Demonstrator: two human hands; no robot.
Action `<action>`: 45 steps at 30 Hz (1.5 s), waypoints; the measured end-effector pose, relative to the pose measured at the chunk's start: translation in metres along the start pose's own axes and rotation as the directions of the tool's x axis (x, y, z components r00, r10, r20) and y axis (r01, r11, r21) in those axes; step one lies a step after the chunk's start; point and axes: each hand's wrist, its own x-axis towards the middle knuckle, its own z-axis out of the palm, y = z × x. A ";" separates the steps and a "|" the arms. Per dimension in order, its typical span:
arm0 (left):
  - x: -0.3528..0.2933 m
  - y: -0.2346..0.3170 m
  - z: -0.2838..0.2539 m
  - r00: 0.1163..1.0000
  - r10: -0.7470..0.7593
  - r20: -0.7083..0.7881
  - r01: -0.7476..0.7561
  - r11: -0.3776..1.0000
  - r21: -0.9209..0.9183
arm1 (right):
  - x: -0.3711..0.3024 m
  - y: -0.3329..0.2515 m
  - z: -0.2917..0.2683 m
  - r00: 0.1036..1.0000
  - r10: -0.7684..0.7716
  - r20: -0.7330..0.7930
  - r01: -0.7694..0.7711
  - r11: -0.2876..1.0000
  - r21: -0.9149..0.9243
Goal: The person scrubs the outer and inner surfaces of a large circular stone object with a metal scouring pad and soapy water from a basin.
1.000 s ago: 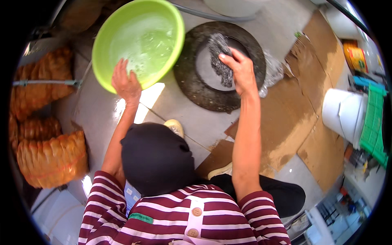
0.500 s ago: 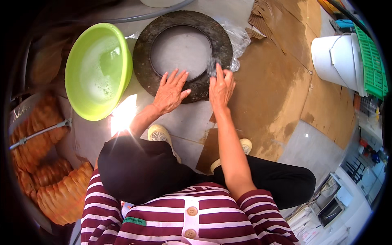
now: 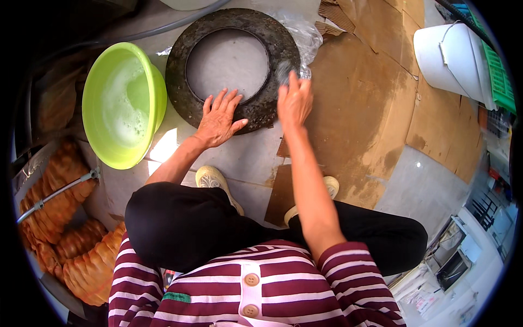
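A wide, flat black ring point(image 3: 177, 76) with a grimy, mottled surface lies on the floor, pale tile showing through its round opening. My left hand point(image 3: 218, 120) rests on the ring's near edge with its fingers spread, the tips reaching the inner rim. At the ring's right side, my right hand point(image 3: 295, 103) is closed on a grey steel wool scourer point(image 3: 283, 71), which is blurred and pressed against the ring's surface. A lime-green basin point(image 3: 155, 98) with soapy, foamy water stands to the left of the ring.
Wet, stained cardboard point(image 3: 348, 103) covers the floor on the right. Crumpled clear plastic point(image 3: 305, 38) lies beyond the ring. A white bucket point(image 3: 449, 62) and a green crate point(image 3: 498, 76) are at the far right, orange mesh sacks point(image 3: 92, 267) at the lower left. A grey hose point(image 3: 180, 22) runs behind.
My right hand and the scourer have shifted slightly outward on the ring's right side. My left hand stays on the near edge. The whole view has tilted a little.
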 end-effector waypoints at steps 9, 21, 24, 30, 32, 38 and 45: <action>-0.002 -0.003 0.002 1.000 -0.008 0.011 0.008 0.999 0.052 | -0.058 -0.012 -0.003 0.993 0.061 0.105 -0.077 0.985 0.156; -0.002 -0.005 0.001 1.000 -0.005 0.027 0.004 0.999 0.046 | -0.054 -0.016 -0.002 0.989 0.055 0.139 -0.075 0.987 0.141; -0.001 -0.005 0.002 0.999 0.004 0.041 -0.004 1.000 -0.002 | -0.021 -0.005 -0.005 0.994 0.089 0.070 -0.094 0.993 0.077; 0.001 -0.004 -0.001 0.997 0.005 0.082 -0.002 0.999 -0.036 | -0.010 -0.004 0.002 0.997 0.065 0.041 -0.067 0.996 0.052; 0.000 -0.006 0.000 0.997 0.017 0.070 -0.013 0.998 -0.057 | -0.060 -0.016 0.000 0.991 0.044 0.125 -0.061 0.989 0.135; -0.007 -0.018 -0.012 0.997 0.009 -0.074 -0.041 0.898 -0.438 | -0.039 -0.053 -0.027 0.995 0.053 0.082 -0.090 0.823 0.561; -0.053 0.003 -0.030 0.896 -0.423 -0.134 -0.069 0.165 -0.984 | -0.050 -0.092 -0.019 0.789 -0.315 0.527 -0.085 0.794 0.602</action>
